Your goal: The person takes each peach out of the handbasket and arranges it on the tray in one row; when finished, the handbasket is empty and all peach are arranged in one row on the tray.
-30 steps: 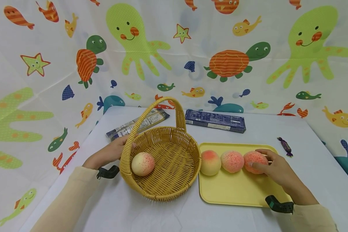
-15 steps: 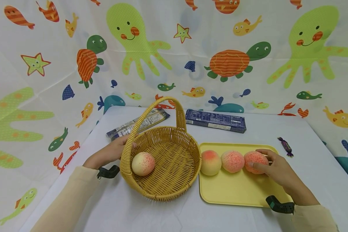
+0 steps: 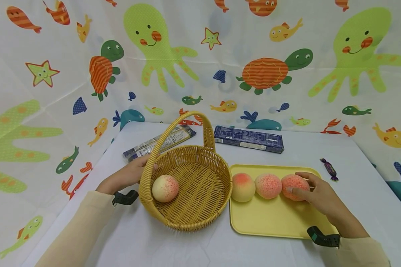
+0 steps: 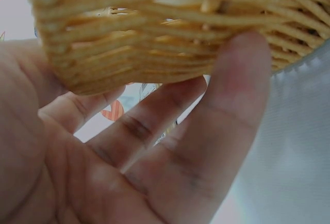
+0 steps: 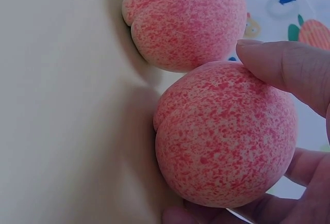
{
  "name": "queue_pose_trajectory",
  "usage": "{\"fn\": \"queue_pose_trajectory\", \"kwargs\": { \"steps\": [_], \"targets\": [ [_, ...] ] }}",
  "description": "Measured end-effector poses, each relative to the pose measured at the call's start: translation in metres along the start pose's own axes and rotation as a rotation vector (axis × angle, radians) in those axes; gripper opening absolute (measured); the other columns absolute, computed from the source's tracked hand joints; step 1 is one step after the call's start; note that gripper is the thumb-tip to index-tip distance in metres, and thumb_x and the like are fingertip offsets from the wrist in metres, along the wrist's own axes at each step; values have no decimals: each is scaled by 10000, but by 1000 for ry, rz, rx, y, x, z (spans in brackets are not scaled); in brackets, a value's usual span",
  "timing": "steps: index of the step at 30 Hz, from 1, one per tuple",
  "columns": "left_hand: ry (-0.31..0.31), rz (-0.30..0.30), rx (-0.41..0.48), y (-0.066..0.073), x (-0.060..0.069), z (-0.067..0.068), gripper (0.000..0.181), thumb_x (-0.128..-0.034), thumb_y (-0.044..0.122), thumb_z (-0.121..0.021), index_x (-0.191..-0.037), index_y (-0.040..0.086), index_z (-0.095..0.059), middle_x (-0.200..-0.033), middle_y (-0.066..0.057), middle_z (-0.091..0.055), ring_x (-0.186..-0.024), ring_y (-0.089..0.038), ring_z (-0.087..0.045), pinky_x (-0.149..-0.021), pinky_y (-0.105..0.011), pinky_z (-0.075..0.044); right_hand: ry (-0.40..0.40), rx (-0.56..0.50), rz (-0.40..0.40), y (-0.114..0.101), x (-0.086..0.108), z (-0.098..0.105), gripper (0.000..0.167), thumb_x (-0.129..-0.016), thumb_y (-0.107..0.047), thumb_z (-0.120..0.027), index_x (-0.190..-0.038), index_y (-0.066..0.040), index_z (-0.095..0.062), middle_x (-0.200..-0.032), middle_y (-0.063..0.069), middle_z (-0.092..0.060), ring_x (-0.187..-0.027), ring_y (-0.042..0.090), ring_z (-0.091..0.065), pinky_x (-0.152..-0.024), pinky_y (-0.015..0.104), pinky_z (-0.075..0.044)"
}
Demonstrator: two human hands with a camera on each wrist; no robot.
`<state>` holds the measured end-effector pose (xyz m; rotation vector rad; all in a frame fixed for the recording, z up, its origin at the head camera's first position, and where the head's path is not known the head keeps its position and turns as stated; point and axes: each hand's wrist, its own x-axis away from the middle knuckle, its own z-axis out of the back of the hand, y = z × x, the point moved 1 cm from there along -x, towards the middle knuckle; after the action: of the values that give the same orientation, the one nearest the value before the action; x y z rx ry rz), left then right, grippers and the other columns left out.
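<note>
A round wicker basket (image 3: 194,193) with a tall arched handle stands left of centre, and one peach (image 3: 165,188) lies inside it on the left. My left hand (image 3: 128,176) grips the basket's left side by the rim. In the left wrist view its fingers (image 4: 237,87) lie against the woven outer wall. Three peaches sit in a row on the yellow tray (image 3: 277,218): a left peach (image 3: 243,187), a middle peach (image 3: 268,186) and a right peach (image 3: 294,187). My right hand (image 3: 324,193) holds the right peach between thumb and fingers, and it touches the middle peach.
Behind the basket lies a long flat package (image 3: 177,138) in a clear and blue wrapper. A dark blue box (image 3: 248,139) rests at the table's back. To the tray's right is a purple wrapped candy (image 3: 329,169). A sea-animal cloth (image 3: 200,92) hangs behind the white table.
</note>
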<state>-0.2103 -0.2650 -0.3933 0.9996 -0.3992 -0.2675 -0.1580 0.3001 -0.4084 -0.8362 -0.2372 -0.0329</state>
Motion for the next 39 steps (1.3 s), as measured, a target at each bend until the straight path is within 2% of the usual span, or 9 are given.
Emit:
{"fn": "queue_pose_trajectory", "kwargs": {
  "steps": [8,16,18,21,26,30,33,36,39],
  "targets": [
    [-1,14,4,-1,1,0,511,-1091,277,-549,-1553,97,-428,-1287,-227,-623,-930,-295,-668,-746,-427,-585,-4,-12,0,-2,1,0,806,-996,-378,-706,-1571,46,-333,-1424,329,-496,-1186,404,-549,-792,307,-518],
    [3,17,7,-2,-1,0,396,-1091,298,-549,-1426,86,-526,-1246,-210,-637,-935,-293,-667,-740,-428,-587,-11,-17,-8,-3,3,-2,843,-991,-415,-707,-1588,27,-308,-1421,330,-499,-1203,418,-534,-832,339,-503],
    [5,20,7,-2,-1,0,390,-1090,296,-552,-1419,88,-532,-1239,-205,-636,-925,-289,-664,-737,-428,-585,-15,-15,-10,-3,4,-2,851,-994,-416,-702,-1598,20,-291,-1447,334,-481,-1228,443,-525,-872,390,-510],
    [3,21,6,-2,0,0,392,-1088,289,-555,-1418,79,-531,-1225,-207,-631,-908,-290,-657,-729,-432,-581,-22,-15,-14,-3,4,-2,871,-998,-421,-696,-1617,6,-256,-1510,347,-419,-1307,510,-473,-965,533,-504],
    [-3,21,13,-1,0,0,449,-1088,273,-555,-1495,94,-487,-1238,-213,-628,-912,-295,-661,-721,-437,-585,-38,-28,-13,-5,4,-1,932,-999,-429,-692,-1655,-33,-162,-1616,380,-241,-1425,624,-289,-1057,754,-345],
    [-16,12,26,-2,0,0,457,-1094,261,-546,-1509,87,-470,-1239,-225,-632,-924,-299,-673,-721,-441,-592,-16,5,20,-9,5,-1,998,-995,-475,-681,-1675,-71,-73,-1662,378,-83,-1457,674,-126,-1048,827,-239],
    [-20,9,28,-1,0,1,444,-1097,259,-541,-1498,79,-477,-1234,-227,-635,-924,-302,-675,-720,-443,-594,30,60,81,-13,7,-3,1017,-995,-490,-672,-1673,-56,-50,-1672,369,-28,-1488,648,-45,-1042,850,-182],
    [-15,9,23,-1,0,0,439,-1096,261,-541,-1493,81,-483,-1253,-229,-632,-937,-302,-672,-724,-442,-594,81,128,135,-19,8,-5,1026,-991,-493,-678,-1664,-21,-63,-1664,386,12,-1500,633,-8,-1022,868,-160],
    [-11,18,18,-1,-1,0,457,-1095,279,-544,-1509,97,-476,-1282,-234,-625,-954,-306,-672,-730,-442,-595,123,180,171,-31,9,-8,1040,-974,-498,-700,-1663,-19,-85,-1663,390,34,-1492,647,-39,-986,883,-187]
  ]
}}
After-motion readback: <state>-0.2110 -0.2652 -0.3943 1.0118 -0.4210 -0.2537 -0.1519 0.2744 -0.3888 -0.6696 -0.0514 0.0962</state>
